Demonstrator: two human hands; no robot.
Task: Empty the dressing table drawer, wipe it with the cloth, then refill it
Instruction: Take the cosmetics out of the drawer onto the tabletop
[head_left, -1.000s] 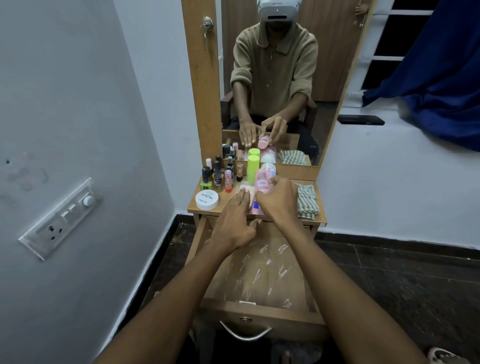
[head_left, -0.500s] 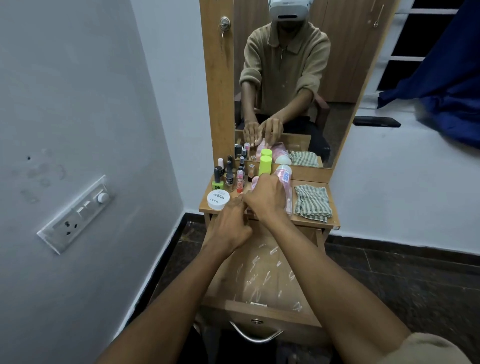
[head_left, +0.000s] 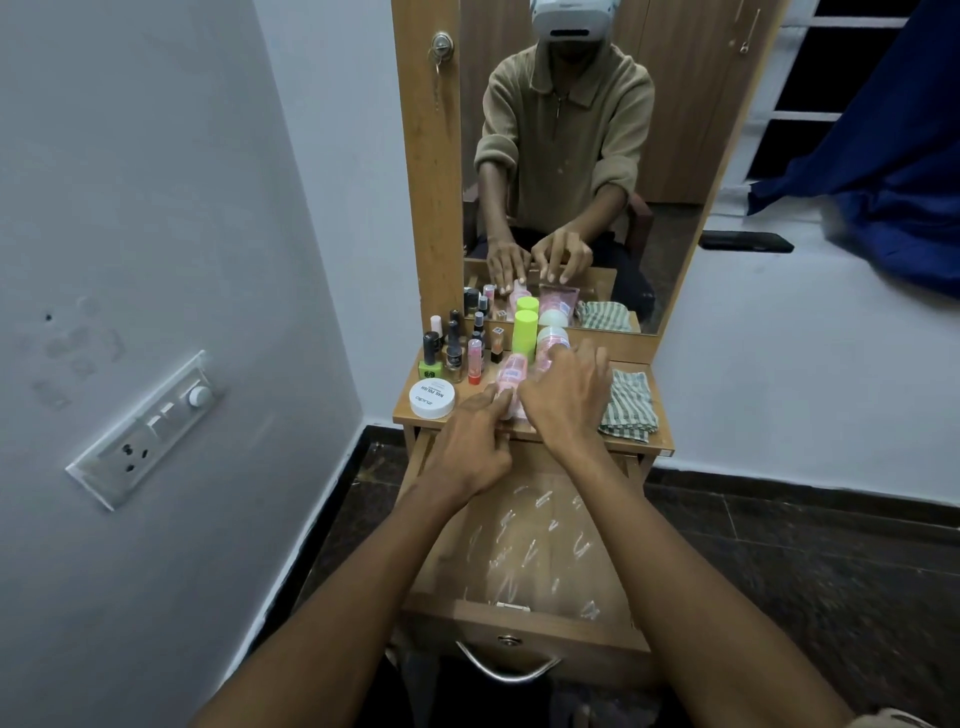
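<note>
Fingers (head_left: 584, 364) of the right hand (head_left: 566, 400) are spreading loosely over the pink pouch (head_left: 519, 410) and the jar (head_left: 553, 340) on the tabletop (head_left: 660, 447); the mirror (head_left: 571, 156) is suggesting a pinch on the pouch's edge, but from above I cannot tell for sure. Left hand (head_left: 472, 447) is reaching with fingers fairly straight, tips touching the pink tube (head_left: 508, 379) just beside the pouch.

The drawer (head_left: 524, 618) is standing pulled out below the arms, holding only a clear plastic liner, so the emptying is looking done and the wipe is probably still waiting. The cloth (head_left: 628, 405) is lying folded on the tabletop's right side, untouched. It is looking soft and light; bunching it in one palm should be working best. The liner is looking thin and slippery and may be sliding under the cloth, so pinning one corner would be helping.

Small bottles (head_left: 454, 353) are standing close together at the back left, near the white tin (head_left: 432, 398); they are likely light, tippy and breakable, so gripping them low around the body is safest.

Both hands are covering most of the pouch, and labels are too small for reading.
</note>
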